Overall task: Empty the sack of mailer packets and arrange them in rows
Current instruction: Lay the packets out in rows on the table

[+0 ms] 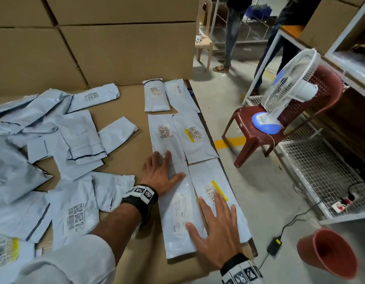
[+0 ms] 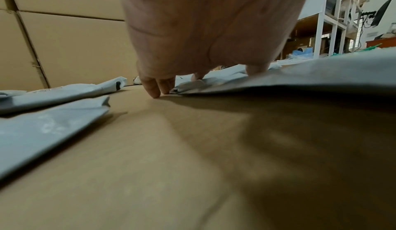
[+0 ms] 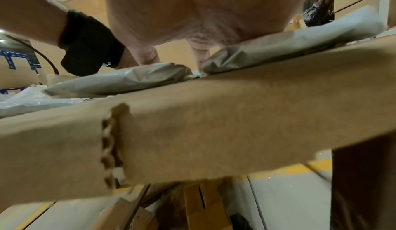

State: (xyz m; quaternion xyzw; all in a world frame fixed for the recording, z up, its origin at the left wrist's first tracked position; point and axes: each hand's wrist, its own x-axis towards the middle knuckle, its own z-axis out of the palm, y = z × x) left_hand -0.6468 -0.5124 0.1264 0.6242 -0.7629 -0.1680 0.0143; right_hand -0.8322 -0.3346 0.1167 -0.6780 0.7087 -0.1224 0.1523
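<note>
Mailer packets lie all over a brown cardboard table top (image 1: pixel 124 103): a messy pile (image 1: pixel 44 144) on the left, and neat rows along the right edge. The head view shows six packets in the rows, two by two. The left hand (image 1: pixel 162 174) lies flat with its fingers spread on the near left packet (image 1: pixel 180 214). The right hand (image 1: pixel 215 232) is flat too, its fingers straight, reaching over that packet and the one beside it with the yellow strip (image 1: pixel 218 193). Neither hand grips anything. The left wrist view is low and shows something the head view does not: the fingertips (image 2: pixel 155 92) touch the cardboard right at the packet's edge (image 2: pixel 278 81). The right wrist view looks up from under the table edge (image 3: pixel 214 118) and shows the puffy ends of the two packets (image 3: pixel 120 79), plus the floor below. Both wrist views are blurry. No sack can be seen. Only the legs of two people (image 1: pixel 230 37) show at the back. A fan (image 1: pixel 288 87) sits on a red chair (image 1: pixel 253 138).
</note>
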